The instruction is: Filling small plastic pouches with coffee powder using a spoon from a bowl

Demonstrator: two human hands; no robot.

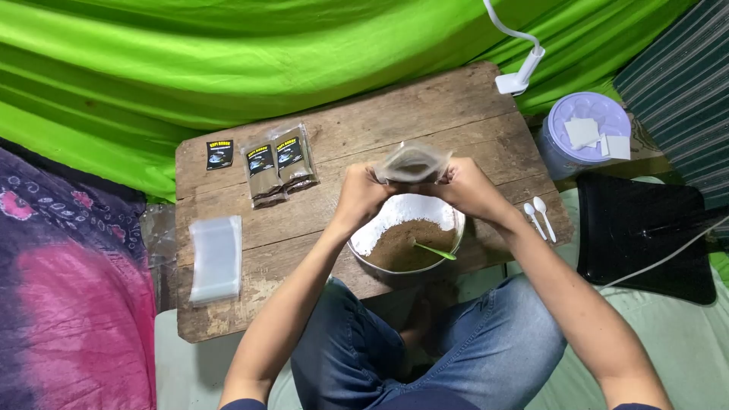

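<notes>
Both hands are up over the bowl (456,228), holding a small clear pouch (412,163) with brown powder in it. The left hand (359,199) pinches the pouch's left edge, and the right hand (468,190) pinches its right edge. The fingertips are tucked behind the pouch, so I cannot see just how they press. The bowl sits on the wooden table (425,106), partly hidden under the hands. It holds white powder and brown powder, with a green spoon (434,250) stuck in. Two white spoons (539,219) lie to the right. Filled pouches (277,165) with dark labels lie further left, and a stack of empty clear bags (216,258) near the table's left edge. A purple tub (585,133) stands off the table.
</notes>
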